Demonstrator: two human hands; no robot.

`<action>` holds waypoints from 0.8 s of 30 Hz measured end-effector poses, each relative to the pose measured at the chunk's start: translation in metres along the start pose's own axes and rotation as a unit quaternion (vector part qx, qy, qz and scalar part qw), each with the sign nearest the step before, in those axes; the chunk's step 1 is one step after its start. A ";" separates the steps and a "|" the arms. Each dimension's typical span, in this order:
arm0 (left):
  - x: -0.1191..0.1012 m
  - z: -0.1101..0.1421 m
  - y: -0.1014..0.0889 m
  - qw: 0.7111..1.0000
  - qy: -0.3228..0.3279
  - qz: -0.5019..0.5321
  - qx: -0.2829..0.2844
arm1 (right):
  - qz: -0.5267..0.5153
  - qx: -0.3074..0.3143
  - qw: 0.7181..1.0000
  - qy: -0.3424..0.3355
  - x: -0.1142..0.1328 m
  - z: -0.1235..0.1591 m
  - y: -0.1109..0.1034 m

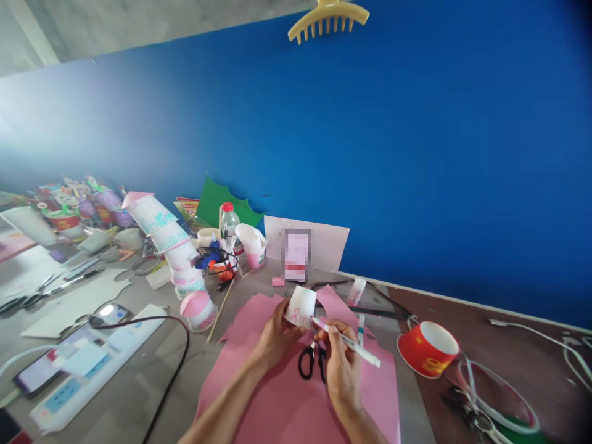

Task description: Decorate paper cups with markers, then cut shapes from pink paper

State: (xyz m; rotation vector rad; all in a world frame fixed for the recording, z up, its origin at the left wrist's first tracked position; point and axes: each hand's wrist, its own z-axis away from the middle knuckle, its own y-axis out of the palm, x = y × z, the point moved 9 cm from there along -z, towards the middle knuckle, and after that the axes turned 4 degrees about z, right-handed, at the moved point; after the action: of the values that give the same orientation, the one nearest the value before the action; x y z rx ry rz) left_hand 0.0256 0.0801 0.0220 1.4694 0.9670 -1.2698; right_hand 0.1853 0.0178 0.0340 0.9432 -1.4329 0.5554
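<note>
Scissors (322,356) lie on pink paper (287,407) below the cup (303,303); left hand (274,336) grips its left side, right hand (341,361) a marker (355,348) beside it.

No words or numbers can be read. The round red paper bowl (416,350) has a yellow sign on its side, too small to make out. The flat red and yellow packet (187,207) has fuzzy print. The upright pink rectangle (297,250) has a red bar, all blurred into squares. The small white paper cup (303,301) has pink lines, maybe letters or not. The long white plastic power strip (87,383) has a tiny, blurry red mark.
</note>
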 end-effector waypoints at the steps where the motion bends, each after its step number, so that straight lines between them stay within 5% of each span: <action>1: 0.000 0.000 0.000 1.000 -0.002 -0.003 -0.001 | -0.001 0.000 1.000 -0.001 0.000 0.000 0.000; 24: -0.018 0.003 0.005 0.999 0.008 -0.035 0.007 | 0.000 0.015 1.000 -0.019 0.009 -0.001 0.003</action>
State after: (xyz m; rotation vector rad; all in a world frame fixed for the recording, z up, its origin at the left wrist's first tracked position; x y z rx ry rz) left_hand 0.0270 0.0765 0.0400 1.4691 1.0295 -1.3189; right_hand 0.1844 0.0182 0.0431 0.9818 -1.4615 0.5631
